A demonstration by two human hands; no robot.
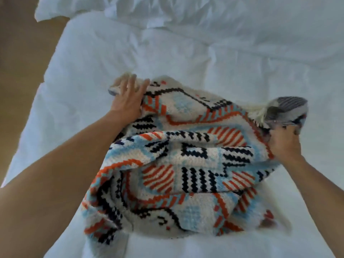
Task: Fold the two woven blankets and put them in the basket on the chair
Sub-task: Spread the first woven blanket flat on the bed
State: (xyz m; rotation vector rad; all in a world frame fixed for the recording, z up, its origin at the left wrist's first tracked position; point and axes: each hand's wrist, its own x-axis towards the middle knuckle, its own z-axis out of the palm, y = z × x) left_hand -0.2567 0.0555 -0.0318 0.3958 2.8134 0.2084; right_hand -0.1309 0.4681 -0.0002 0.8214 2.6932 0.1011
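A woven blanket with cream, light blue, orange and black patterns lies bunched in loose folds on the white bed. My left hand lies flat with straight fingers on the blanket's far left corner. My right hand grips the blanket's right edge, where a corner with a grey striped underside and cream fringe sticks up. Only one blanket shows; no basket or chair is in view.
The white duvet covers the bed all around the blanket. White pillows lie at the head of the bed. A brown floor runs along the bed's left side.
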